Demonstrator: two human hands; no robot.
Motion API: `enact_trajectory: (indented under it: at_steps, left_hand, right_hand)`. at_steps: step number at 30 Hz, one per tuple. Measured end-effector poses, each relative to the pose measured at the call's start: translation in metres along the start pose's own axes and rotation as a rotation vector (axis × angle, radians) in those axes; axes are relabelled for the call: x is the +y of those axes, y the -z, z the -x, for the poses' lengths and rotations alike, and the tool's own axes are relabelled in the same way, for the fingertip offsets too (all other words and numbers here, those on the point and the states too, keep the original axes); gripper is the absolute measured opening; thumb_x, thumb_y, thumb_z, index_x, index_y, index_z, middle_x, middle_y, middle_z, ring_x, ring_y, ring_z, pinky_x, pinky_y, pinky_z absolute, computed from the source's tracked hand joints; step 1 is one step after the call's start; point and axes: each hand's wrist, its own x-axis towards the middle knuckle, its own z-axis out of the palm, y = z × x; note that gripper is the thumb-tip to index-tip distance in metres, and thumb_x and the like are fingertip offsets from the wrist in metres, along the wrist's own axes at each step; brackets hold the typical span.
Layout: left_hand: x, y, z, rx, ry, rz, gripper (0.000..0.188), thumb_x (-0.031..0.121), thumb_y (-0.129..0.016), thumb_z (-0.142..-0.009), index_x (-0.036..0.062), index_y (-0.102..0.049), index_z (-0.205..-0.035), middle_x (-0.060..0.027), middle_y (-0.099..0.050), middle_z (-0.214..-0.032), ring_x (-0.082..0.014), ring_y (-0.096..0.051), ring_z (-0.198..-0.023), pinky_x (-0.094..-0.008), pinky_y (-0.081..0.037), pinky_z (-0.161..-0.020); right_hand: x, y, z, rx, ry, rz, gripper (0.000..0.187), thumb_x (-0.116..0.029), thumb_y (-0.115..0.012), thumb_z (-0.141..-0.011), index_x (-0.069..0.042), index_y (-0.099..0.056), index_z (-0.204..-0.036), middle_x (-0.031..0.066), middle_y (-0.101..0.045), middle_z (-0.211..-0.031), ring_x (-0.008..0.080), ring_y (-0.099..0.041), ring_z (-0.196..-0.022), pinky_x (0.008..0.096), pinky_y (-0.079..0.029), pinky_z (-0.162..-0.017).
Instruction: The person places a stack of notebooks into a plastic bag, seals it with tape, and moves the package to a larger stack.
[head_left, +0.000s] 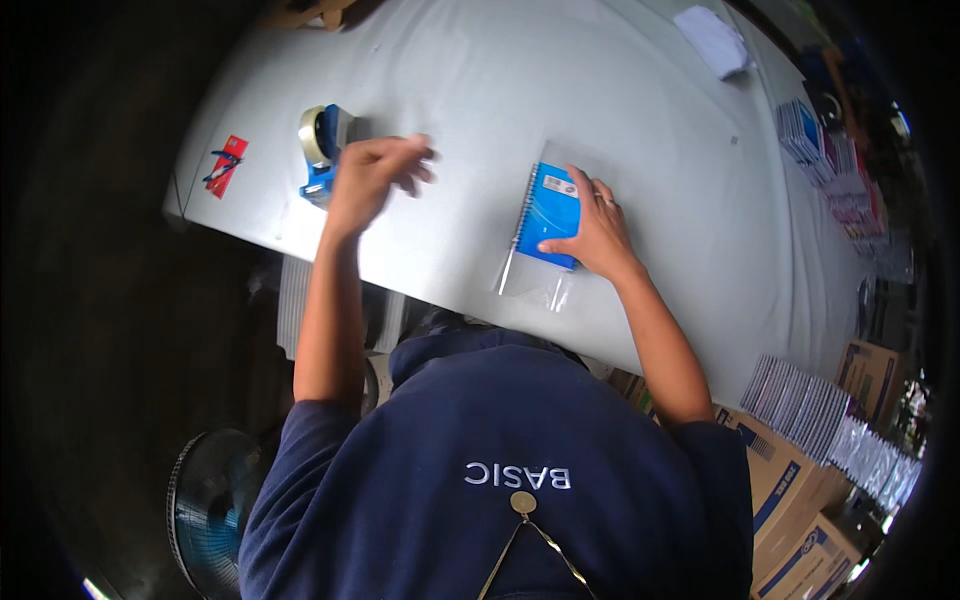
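A blue spiral notebook [549, 215] lies on the white-covered table inside a clear plastic sleeve [548, 288], whose loose end sticks out toward me. My right hand [597, 225] grips the notebook from its right side, thumb and fingers set apart on the cover. To the left, my left hand [385, 170] hovers beside a blue tape dispenser [318, 185] carrying a roll of clear tape [313, 138]. Thumb and forefinger look pinched together, a little blurred; anything between them is too small to make out.
A red card [229, 175] with a dark-handled tool [222, 165] on it lies near the table's left end. White cloth [715, 42] sits at the far right. Stacked notebooks [805, 140] line the right side. Nearer are cardboard boxes [800, 550], more stacks [795, 405] and a fan [212, 510].
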Motion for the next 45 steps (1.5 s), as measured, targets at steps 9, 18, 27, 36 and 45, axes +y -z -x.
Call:
enact_trajectory:
  at_steps: [9, 18, 27, 36, 45]
  left_hand:
    - [-0.001, -0.147, -0.080, -0.721, 0.287, -1.431, 0.054, 0.068, -0.066, -0.066, 0.0139, -0.067, -0.062, 0.0045, -0.063, -0.055, -0.0097, -0.065, -0.059, -0.0301, -0.050, -0.066]
    - [-0.103, -0.114, -0.029, -0.485, 0.136, -0.689, 0.085, 0.070, -0.028, -0.087, 0.0083, -0.020, -0.147, -0.0208, -0.011, -0.152, -0.0345, -0.003, -0.142, -0.0511, -0.005, -0.112]
    - [-0.065, -0.132, 0.016, 0.008, -0.284, -0.081, 0.049, 0.023, -0.049, -0.096, 0.0011, -0.036, -0.138, -0.0164, -0.042, -0.137, -0.0318, -0.038, -0.127, -0.0386, -0.030, -0.106]
    - [-0.037, -0.140, 0.032, -0.090, -0.561, -0.937, 0.057, 0.051, -0.043, -0.092, 0.0103, -0.051, -0.131, -0.0083, -0.044, -0.139, -0.0341, -0.022, -0.136, -0.0521, -0.007, -0.108]
    - [-0.003, -0.117, -0.002, -0.073, -0.489, -0.647, 0.068, 0.017, -0.055, -0.084, 0.0036, -0.024, -0.143, -0.0137, -0.051, -0.132, -0.0289, -0.037, -0.129, -0.0512, -0.009, -0.108]
  right_hand:
    - [0.009, -0.002, -0.005, 0.020, 0.002, -0.162, 0.131, -0.036, -0.089, -0.048, -0.011, -0.006, -0.146, 0.0125, -0.047, -0.134, 0.0326, -0.039, -0.126, 0.0427, -0.035, -0.103]
    - [0.042, -0.070, 0.007, 0.231, -0.201, -0.767, 0.097, -0.063, -0.050, -0.083, 0.004, -0.012, -0.142, 0.0312, -0.023, -0.142, 0.0412, -0.016, -0.136, 0.0524, -0.004, -0.111]
    - [-0.027, -0.034, 0.000, 0.679, 0.087, -1.177, 0.056, -0.021, -0.063, -0.087, 0.000, -0.034, -0.129, 0.0123, -0.047, -0.116, 0.0189, -0.050, -0.106, 0.0315, -0.042, -0.092]
    - [-0.038, -0.035, 0.006, 0.867, -0.183, -0.327, 0.051, -0.027, -0.048, -0.093, -0.001, -0.039, -0.136, 0.0160, -0.039, -0.132, 0.0344, -0.031, -0.123, 0.0481, -0.023, -0.102]
    - [-0.039, -0.038, 0.030, 0.777, 0.206, 0.040, 0.045, -0.003, -0.059, -0.078, -0.005, -0.054, -0.123, 0.0087, -0.053, -0.127, 0.0241, -0.044, -0.122, 0.0419, -0.031, -0.103]
